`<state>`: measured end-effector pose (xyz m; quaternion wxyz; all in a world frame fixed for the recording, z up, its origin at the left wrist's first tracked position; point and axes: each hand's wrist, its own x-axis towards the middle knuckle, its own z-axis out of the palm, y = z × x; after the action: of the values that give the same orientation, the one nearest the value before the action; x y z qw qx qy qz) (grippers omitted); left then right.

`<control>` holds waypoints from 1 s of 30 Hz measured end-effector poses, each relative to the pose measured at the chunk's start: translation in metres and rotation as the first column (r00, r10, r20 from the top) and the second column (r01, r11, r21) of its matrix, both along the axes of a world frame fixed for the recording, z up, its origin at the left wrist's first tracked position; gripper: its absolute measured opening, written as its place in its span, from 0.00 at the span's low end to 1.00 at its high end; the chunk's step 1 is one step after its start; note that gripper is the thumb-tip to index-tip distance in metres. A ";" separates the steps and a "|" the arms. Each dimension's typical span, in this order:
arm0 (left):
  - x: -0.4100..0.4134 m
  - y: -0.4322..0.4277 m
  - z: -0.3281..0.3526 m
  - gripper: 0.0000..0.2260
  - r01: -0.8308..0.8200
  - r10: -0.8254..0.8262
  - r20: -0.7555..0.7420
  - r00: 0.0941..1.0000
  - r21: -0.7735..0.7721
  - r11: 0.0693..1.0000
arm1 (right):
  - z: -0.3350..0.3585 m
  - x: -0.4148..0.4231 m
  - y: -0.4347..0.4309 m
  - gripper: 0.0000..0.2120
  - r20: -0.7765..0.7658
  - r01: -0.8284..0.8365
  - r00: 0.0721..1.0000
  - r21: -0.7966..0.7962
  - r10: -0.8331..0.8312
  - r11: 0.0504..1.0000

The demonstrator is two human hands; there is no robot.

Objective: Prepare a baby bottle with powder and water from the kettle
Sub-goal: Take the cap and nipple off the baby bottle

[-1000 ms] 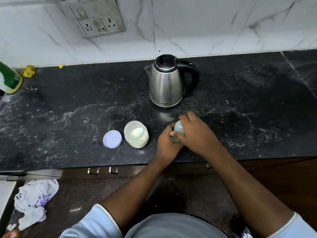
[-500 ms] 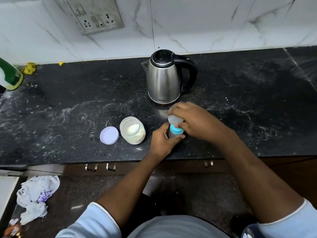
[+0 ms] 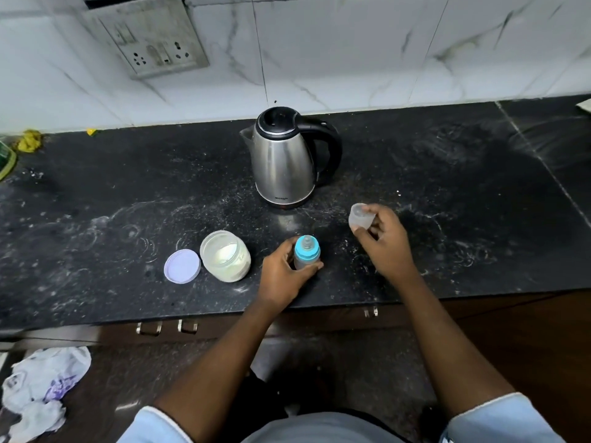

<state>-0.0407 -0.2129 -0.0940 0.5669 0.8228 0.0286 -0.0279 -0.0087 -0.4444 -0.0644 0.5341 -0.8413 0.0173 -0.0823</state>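
A small baby bottle [image 3: 306,255] with a blue collar and clear teat stands upright on the black counter [image 3: 463,199]. My left hand [image 3: 284,276] grips its body. My right hand [image 3: 380,241] holds the bottle's clear cap [image 3: 360,215] off to the right, just above the counter. A steel kettle [image 3: 284,158] with a black lid and handle stands behind the bottle, handle to the right. An open jar of white powder [image 3: 225,255] sits left of the bottle, with its lilac lid [image 3: 182,266] lying flat beside it.
A wall socket plate [image 3: 150,36] hangs on the marble backsplash at upper left. Yellow scraps [image 3: 29,140] and a green item [image 3: 6,161] lie at the counter's far left. Crumpled plastic bags [image 3: 41,388] lie on the floor below. Drawer handles [image 3: 166,327] sit under the counter edge.
My right hand pulled the clear cap off the bottle and carried it to the right. The blue collar and teat are now uncovered. My left hand kept its hold on the bottle.
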 end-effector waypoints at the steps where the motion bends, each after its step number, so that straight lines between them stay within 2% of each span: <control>1: 0.000 0.000 0.001 0.29 -0.003 0.003 0.000 1.000 -0.003 1.000 | -0.007 0.000 0.000 0.14 0.028 -0.002 1.000 -0.082 0.005 0.997; 4: 0.001 -0.001 0.001 0.29 -0.002 0.002 -0.008 1.000 -0.002 1.000 | -0.025 0.001 0.002 0.10 0.096 0.008 0.995 -0.291 0.021 0.957; 8: 0.002 0.000 0.001 0.29 0.006 -0.006 -0.011 1.000 0.006 1.000 | -0.043 -0.001 0.004 0.09 -0.020 0.039 0.998 -0.430 -0.053 0.902; 11: 0.002 -0.001 0.001 0.28 0.006 -0.006 -0.008 1.000 0.005 1.000 | -0.047 -0.003 0.005 0.10 -0.057 0.038 0.996 -0.443 -0.070 0.896; 18: 0.001 -0.001 -0.002 0.29 0.005 -0.005 0.009 1.000 0.009 1.000 | -0.030 -0.005 0.005 0.20 -0.089 0.034 0.993 -0.402 -0.076 0.915; 22: 0.001 -0.001 0.000 0.28 0.013 -0.014 0.022 1.000 0.017 1.000 | -0.003 -0.011 0.016 0.17 0.040 0.078 0.997 -0.400 -0.068 0.913; 25: 0.001 0.000 0.001 0.26 0.017 -0.017 0.041 0.999 0.018 1.000 | 0.024 -0.019 0.037 0.20 0.084 -0.073 0.991 -0.347 0.109 0.935; 28: -0.001 0.001 0.003 0.23 0.017 -0.018 0.047 0.999 0.023 1.000 | 0.031 -0.026 0.062 0.30 -0.058 -0.288 0.956 -0.346 0.286 0.893; 30: -0.001 0.001 0.003 0.22 0.011 -0.012 0.054 0.998 0.026 1.000 | 0.026 -0.027 0.074 0.33 -0.112 -0.301 0.954 -0.363 0.279 0.882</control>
<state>-0.0412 -0.2119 -0.0907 0.5569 0.8305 0.0090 -0.0087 -0.0355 -0.3700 -0.0386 0.3687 -0.9228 -0.1099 0.0204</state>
